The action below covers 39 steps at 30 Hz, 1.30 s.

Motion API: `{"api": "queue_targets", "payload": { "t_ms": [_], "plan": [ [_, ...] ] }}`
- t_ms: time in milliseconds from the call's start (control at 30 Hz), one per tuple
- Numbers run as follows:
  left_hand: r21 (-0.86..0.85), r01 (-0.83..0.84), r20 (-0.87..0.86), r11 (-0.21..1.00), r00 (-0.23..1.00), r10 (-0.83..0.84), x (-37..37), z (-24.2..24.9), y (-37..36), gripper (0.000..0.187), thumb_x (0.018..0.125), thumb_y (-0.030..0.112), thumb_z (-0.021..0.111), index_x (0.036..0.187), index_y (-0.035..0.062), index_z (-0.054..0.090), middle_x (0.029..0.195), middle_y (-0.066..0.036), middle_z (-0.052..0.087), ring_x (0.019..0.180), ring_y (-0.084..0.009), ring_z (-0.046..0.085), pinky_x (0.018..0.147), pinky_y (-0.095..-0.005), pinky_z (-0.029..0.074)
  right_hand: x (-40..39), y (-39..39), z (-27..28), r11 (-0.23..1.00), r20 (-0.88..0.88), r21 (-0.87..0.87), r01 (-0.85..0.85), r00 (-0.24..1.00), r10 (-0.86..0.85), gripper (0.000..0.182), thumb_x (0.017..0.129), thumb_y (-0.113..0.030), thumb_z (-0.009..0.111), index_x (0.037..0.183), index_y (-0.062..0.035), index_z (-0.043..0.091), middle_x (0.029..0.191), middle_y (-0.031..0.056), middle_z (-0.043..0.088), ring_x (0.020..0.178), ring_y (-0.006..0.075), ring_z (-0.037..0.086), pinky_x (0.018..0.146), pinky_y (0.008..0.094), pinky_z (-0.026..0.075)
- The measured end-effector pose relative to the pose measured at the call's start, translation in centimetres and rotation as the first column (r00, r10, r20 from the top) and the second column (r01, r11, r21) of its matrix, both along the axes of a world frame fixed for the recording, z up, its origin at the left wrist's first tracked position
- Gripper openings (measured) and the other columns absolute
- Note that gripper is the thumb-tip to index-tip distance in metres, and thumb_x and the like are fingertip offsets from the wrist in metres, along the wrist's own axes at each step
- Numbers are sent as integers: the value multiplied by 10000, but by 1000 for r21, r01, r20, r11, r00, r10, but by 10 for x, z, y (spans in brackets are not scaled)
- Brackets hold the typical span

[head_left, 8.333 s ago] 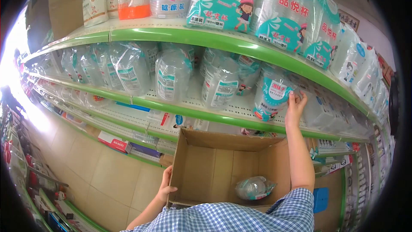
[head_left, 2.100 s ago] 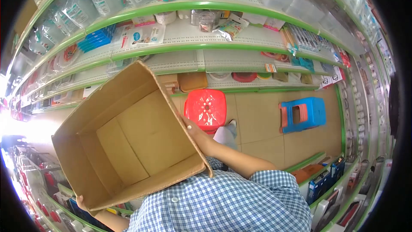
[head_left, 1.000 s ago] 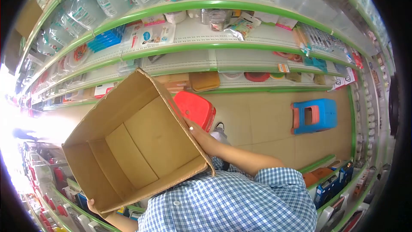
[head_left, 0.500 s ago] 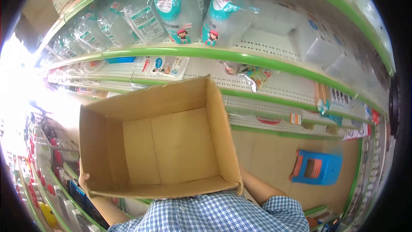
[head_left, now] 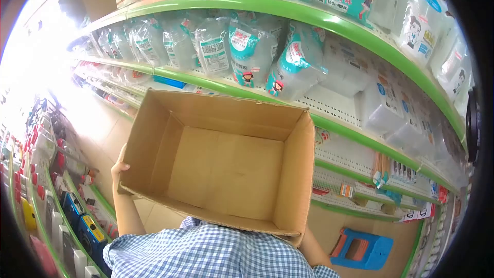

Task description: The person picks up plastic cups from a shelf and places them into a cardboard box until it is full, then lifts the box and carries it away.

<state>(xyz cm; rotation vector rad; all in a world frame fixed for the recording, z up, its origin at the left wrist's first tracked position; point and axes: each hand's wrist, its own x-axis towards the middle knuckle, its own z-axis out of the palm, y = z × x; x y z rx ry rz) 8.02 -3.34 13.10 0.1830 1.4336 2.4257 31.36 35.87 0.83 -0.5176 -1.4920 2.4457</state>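
An open cardboard box (head_left: 226, 170) is held up in front of my checked shirt, its bare inside facing me. My left hand (head_left: 120, 170) grips the box at its left side, with the thumb showing over the edge and the other fingers mostly hidden. On the right, my forearm (head_left: 313, 247) runs up behind the box's lower right corner. The box hides my right hand, so its fingers do not show.
Shelves with green edges (head_left: 206, 80) stand ahead, holding bagged plastic cups (head_left: 249, 54) and clear plastic containers (head_left: 383, 105). A blue stool (head_left: 363, 248) stands on the floor at lower right. More stocked shelving (head_left: 62, 211) lines the left side.
The box has shifted right in view and tilted the other way, still in my left hand. My view has turned, so the shelves sit lower and the upper shelf shows more.
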Motion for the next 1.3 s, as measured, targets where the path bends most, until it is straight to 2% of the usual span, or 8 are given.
{"api": "queue_targets", "payload": {
  "t_ms": [167, 367, 500, 733, 1000, 1100, 1200, 1300],
  "plan": [
    [110, 200, -11, 974, 980, -200, -57, -16, 49, 800, 516, 117, 482, 1296, 14, 335, 1279, -163, 412, 1165, -297, 420, 993, -381, 337, 16, 11, -4, 990, 17, -3, 142, 990, -142, 603, 926, -404, 287, 1349, 21, 218, 1360, 169, 305, 1280, 263, 258, 1056, 353, 185],
    [77, 286, 18, 955, 958, -288, -85, -23, 80, 830, 484, 74, 481, 1301, 45, 334, 1288, -149, 405, 1196, -300, 396, 1012, -388, 322, 0, 16, -13, 970, 41, -17, 241, 970, -240, 603, 925, -402, 293, 1348, 21, 218, 1357, 169, 307, 1278, 263, 261, 1055, 355, 186],
    [45, 245, 123, 969, 961, -249, -82, -21, 72, 860, 469, 77, 476, 1314, 61, 315, 1298, -152, 394, 1204, -305, 386, 1012, -389, 330, -23, 10, -25, 970, 55, -53, 237, 971, -234, 604, 923, -400, 298, 1348, 21, 219, 1356, 170, 309, 1277, 263, 262, 1054, 356, 187],
    [71, 185, 159, 980, 968, -195, -82, -64, 47, 881, 478, 73, 457, 1341, 77, 280, 1302, -150, 391, 1192, -303, 402, 995, -373, 353, -38, 2, -29, 972, 53, -83, 218, 975, -215, 604, 921, -397, 306, 1348, 21, 219, 1353, 171, 311, 1275, 263, 265, 1053, 359, 189],
    [-87, 150, 197, 985, 972, -131, -88, -17, 72, 858, 497, 111, 467, 1335, 59, 292, 1311, -164, 383, 1192, -318, 401, 1006, -390, 338, -21, 14, -26, 959, 80, -76, 273, 960, -267, 604, 919, -394, 315, 1347, 21, 219, 1350, 171, 314, 1273, 263, 268, 1052, 362, 191],
    [-33, 215, 177, 976, 962, -206, -106, -36, 68, 829, 530, 38, 468, 1338, 72, 284, 1290, -146, 409, 1158, -290, 444, 955, -375, 390, -14, 20, -22, 952, 77, -73, 297, 953, -292, 604, 918, -393, 319, 1347, 21, 220, 1349, 172, 315, 1272, 263, 269, 1051, 363, 192],
    [109, 212, 116, 971, 968, -224, -109, -57, 65, 837, 514, 33, 490, 1327, 60, 293, 1280, -146, 419, 1158, -294, 442, 962, -375, 384, -16, 23, -21, 946, 58, -75, 315, 949, -311, 605, 918, -392, 322, 1347, 21, 220, 1348, 172, 316, 1272, 263, 270, 1051, 364, 193],
    [123, 206, 137, 971, 965, -222, -111, -75, 64, 854, 491, 39, 511, 1319, 51, 303, 1279, -142, 422, 1167, -291, 433, 979, -369, 366, -18, 30, -27, 936, 16, -84, 343, 939, -343, 605, 917, -391, 326, 1347, 21, 220, 1347, 172, 317, 1271, 263, 271, 1050, 365, 194]
  ]
}}
